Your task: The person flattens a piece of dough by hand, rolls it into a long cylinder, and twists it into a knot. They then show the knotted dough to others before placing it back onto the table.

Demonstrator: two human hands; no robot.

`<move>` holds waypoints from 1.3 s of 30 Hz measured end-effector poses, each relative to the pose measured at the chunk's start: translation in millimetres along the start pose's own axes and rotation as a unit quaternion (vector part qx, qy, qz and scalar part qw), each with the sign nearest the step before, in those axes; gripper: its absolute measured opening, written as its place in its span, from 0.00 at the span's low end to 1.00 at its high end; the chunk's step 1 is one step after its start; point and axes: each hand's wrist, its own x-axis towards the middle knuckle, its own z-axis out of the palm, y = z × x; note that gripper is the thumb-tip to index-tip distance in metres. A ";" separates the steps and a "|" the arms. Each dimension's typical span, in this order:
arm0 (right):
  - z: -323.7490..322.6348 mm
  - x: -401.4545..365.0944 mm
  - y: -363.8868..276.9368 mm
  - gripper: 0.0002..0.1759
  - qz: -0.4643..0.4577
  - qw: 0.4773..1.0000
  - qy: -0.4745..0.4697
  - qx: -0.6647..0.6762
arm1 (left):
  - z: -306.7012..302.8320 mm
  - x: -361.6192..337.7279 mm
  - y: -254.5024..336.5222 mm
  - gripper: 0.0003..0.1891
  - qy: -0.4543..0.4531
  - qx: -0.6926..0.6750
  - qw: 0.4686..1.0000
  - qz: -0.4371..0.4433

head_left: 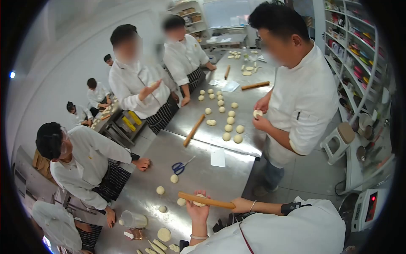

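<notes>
My left hand (198,215) is turned palm up, with a round of dough (200,203) resting in it. My right hand (242,205) grips one end of a wooden rolling pin (215,202), which lies across the dough and my left palm. Part of the dough and some of my left fingers are hidden behind the pin. Right beside the pin's far end is a dough ball (181,202). Other dough balls (160,190) sit to the left on the steel table (198,169). A flat dough disc (164,234) and dough strips (159,245) lie nearer me.
Blue-handled scissors (178,168), a white sheet (218,158) and a clear plastic jug (134,220) stand or lie on the table. A rolling pin (194,129) spans the tables' join. Several people in white coats surround the tables; one holds dough (257,113).
</notes>
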 end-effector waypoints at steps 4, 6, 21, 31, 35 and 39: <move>-26.9 -25.4 -29.8 0.19 0.062 0.980 -0.126 0.141 | -71.8 36.8 -0.3 0.25 0.076 0.048 0.996 0.017; -46.0 -40.8 -57.3 0.18 0.039 0.977 -0.094 0.189 | -96.7 53.2 -1.8 0.25 0.097 0.060 0.993 0.018; -51.8 -39.4 -44.5 0.11 0.043 0.909 -0.075 0.409 | -52.0 41.6 -18.7 0.37 -0.093 -0.051 0.994 -0.031; -4.4 -11.0 12.3 0.23 0.065 0.997 0.005 0.042 | -38.5 38.7 -26.6 0.41 -0.096 0.048 0.994 -0.004; -24.4 -22.1 -9.2 0.24 0.039 0.994 -0.101 0.031 | -72.5 34.7 -25.3 0.33 0.007 0.059 0.998 -0.018; -63.8 -37.9 -61.5 0.20 -0.085 0.992 -0.035 0.084 | -94.8 43.1 -20.3 0.22 0.030 0.054 0.998 -0.008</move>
